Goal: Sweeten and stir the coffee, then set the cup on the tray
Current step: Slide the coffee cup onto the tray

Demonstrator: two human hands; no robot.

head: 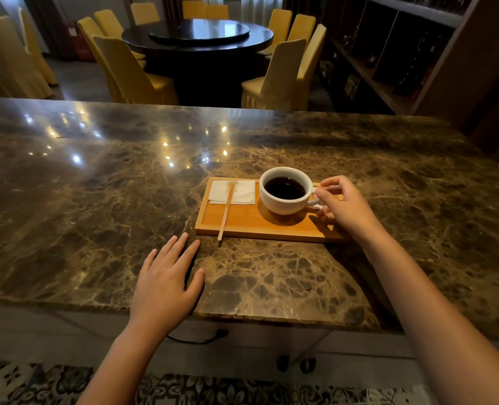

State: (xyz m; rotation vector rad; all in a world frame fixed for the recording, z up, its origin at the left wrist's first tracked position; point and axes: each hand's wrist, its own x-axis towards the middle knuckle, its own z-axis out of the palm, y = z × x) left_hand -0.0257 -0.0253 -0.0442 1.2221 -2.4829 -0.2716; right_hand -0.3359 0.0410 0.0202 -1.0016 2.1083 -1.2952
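A white cup [283, 204] of black coffee stands on the right half of a wooden tray [248, 226]. My right hand [344, 206] pinches the cup's handle from the right. A wooden stir stick [226, 211] lies slanted across a folded white napkin [242, 192] on the tray's left half, its near end jutting over the tray's front rim. My left hand [166, 285] rests flat on the marble counter, fingers spread, just left of the tray's near corner, holding nothing. A scrap of pale paper shows under my right fingers; what it is cannot be told.
The brown marble counter [96, 200] stretches wide to the left and right of the tray, its near edge just below my left hand. Beyond it stand a dark round table [198, 36] with yellow-covered chairs and dark shelving [403, 54] at the right.
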